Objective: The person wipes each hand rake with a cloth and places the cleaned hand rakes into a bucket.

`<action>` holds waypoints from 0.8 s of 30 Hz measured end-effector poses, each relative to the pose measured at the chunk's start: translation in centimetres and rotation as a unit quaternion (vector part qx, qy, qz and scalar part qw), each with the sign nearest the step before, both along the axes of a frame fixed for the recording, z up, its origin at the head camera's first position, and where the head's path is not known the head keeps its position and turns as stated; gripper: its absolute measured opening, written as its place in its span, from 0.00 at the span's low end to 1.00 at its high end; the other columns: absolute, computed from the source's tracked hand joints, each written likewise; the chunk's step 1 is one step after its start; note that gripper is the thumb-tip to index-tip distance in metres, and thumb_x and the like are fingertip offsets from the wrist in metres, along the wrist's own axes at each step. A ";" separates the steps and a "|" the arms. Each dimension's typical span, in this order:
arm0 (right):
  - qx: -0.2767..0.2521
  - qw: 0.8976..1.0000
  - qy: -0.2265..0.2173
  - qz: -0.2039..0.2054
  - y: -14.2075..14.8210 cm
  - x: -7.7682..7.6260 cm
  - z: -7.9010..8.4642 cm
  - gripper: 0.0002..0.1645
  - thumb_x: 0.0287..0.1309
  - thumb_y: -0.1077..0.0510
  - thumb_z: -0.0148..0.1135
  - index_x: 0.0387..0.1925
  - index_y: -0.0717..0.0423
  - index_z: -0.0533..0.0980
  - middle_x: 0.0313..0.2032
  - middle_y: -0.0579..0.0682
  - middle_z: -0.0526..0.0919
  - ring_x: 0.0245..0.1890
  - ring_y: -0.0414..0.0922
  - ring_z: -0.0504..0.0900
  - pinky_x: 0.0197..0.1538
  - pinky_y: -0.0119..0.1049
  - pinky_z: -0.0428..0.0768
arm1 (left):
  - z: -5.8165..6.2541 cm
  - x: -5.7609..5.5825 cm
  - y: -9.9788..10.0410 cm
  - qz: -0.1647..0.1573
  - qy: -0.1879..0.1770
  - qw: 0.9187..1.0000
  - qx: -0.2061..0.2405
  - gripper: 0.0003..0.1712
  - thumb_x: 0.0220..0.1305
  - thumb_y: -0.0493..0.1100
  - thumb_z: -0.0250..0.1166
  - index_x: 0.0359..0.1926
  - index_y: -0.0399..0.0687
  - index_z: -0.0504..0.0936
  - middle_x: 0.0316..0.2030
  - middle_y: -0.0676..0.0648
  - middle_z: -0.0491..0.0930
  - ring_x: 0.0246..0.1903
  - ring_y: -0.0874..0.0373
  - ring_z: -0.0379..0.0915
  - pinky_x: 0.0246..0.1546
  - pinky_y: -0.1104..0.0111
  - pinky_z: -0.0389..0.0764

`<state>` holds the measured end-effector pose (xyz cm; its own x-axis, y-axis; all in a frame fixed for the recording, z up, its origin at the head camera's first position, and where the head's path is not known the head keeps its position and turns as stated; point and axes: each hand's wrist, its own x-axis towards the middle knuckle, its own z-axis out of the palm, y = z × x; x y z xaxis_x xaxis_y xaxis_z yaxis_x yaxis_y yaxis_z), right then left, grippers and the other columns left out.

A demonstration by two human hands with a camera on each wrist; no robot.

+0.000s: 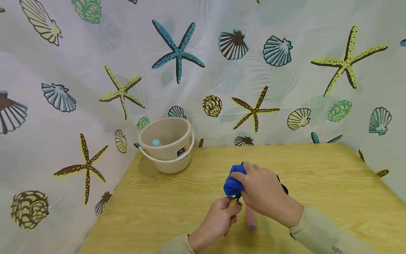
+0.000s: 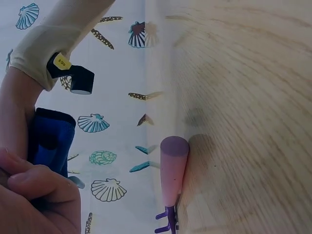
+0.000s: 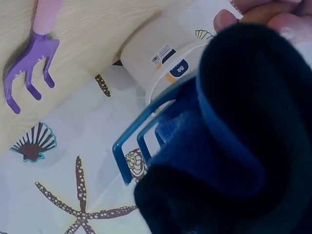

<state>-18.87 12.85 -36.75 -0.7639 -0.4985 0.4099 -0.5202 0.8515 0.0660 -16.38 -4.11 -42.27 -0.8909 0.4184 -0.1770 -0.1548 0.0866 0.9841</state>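
My left hand [image 1: 219, 217] grips the wooden handle [image 1: 233, 202] of a small hand rake. Around the rake's head, my right hand [image 1: 263, 188] holds a blue cloth [image 1: 234, 182], bunched against the metal. In the right wrist view the teal tines [image 3: 146, 113] stick out past the folded cloth; the rest of the head is covered. A second hand rake [image 3: 35, 54], purple with three tines and a pink handle [image 2: 174, 168], lies on the table just beyond the hands, partly hidden by the right arm in the head view.
A beige bucket [image 1: 166, 155] with a white carrying handle stands at the table's back left, a light blue object [image 1: 156, 142] showing inside it. A curtain [image 1: 222, 81] printed with shells and starfish hangs behind and beside the wooden table [image 1: 152, 211].
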 end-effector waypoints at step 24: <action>0.016 1.000 -0.004 -0.017 0.0 0.1 -0.4 0.22 0.46 0.56 0.75 0.47 0.45 0.85 0.36 0.53 0.79 0.29 0.47 0.80 0.24 0.42 0.81 | -0.3 0.1 -0.6 0.002 0.016 0.999 -0.038 0.10 0.72 0.47 0.57 0.40 0.44 0.76 0.18 0.53 0.66 0.09 0.62 0.53 0.10 0.72 0.60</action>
<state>-18.73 12.88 -37.19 -0.7833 -0.4853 0.3886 -0.4920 0.8660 0.0898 -16.23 -4.74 -42.56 -0.8981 0.4018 -0.1787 -0.1230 0.1605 0.9793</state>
